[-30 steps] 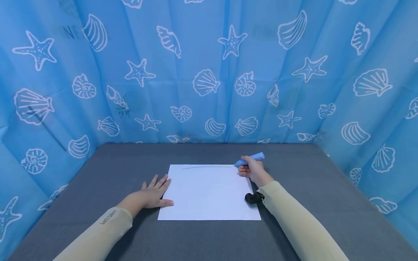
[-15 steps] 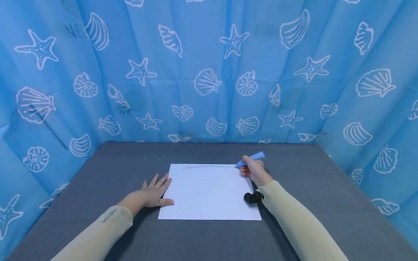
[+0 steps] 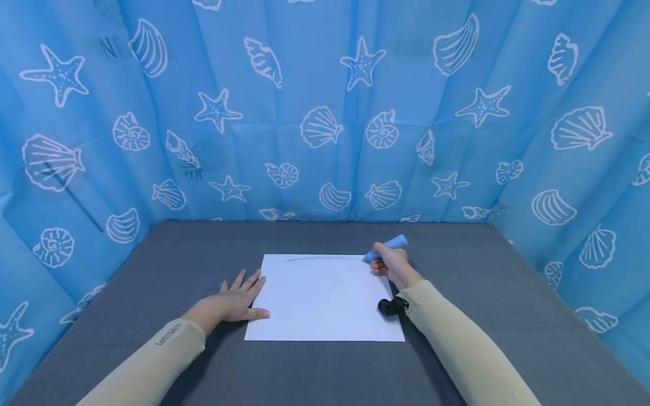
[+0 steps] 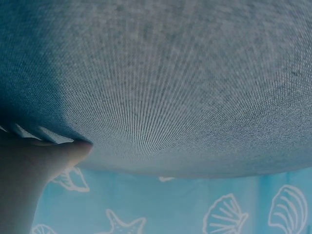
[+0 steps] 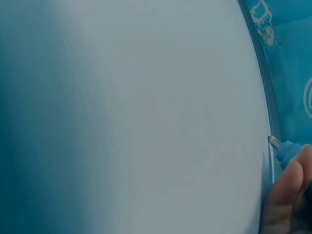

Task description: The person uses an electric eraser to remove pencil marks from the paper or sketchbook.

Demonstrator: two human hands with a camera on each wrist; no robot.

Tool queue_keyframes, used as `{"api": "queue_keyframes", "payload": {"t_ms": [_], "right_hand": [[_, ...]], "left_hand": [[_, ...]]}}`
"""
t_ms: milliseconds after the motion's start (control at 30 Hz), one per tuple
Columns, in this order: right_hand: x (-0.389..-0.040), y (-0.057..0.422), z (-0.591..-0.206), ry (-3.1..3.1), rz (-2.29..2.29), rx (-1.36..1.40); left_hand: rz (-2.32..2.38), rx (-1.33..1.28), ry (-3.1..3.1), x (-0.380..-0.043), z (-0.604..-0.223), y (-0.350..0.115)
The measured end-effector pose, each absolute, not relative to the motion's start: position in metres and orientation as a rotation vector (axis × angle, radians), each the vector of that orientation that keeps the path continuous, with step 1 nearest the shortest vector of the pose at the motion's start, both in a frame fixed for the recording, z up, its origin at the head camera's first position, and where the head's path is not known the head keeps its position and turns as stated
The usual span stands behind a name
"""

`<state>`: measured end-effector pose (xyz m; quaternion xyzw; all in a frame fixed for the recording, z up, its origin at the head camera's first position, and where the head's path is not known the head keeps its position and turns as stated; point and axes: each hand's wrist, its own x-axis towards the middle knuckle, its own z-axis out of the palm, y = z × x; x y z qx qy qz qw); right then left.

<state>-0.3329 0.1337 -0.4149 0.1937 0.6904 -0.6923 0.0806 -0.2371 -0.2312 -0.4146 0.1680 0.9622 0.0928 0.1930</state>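
A white sheet of paper (image 3: 325, 301) lies on the grey table, with a faint thin line running along its far edge. My right hand (image 3: 396, 266) pinches a light blue marker (image 3: 395, 242) near the sheet's far right corner. The marker slants, its tip at the paper and its back end up to the right. In the right wrist view, the blue marker (image 5: 288, 151) shows its pale tip at the paper's edge, with fingertips behind it. My left hand (image 3: 228, 303) rests with fingers spread over the sheet's left edge, its thumb on the paper.
Grey cloth covers the table (image 3: 203, 242). A blue curtain (image 3: 325, 169) printed with shells and starfish hangs behind and at both sides. A black device (image 3: 392, 307) on the right wrist sits over the paper's right edge.
The marker tip has shifted slightly nearer to me, from the sheet's far edge onto the paper, with the right hand following. The left hand stays in place on the sheet.
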Motion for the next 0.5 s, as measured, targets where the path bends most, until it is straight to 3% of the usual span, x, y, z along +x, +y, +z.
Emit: {"api": "queue_keyframes", "payload": {"t_ms": [500], "right_hand": [[-0.3316, 0.1353, -0.4136, 1.990, -2.152, 0.581]], "left_hand": [[0.267, 0.466, 2.694, -0.2378, -0.4154, -0.2308]]}}
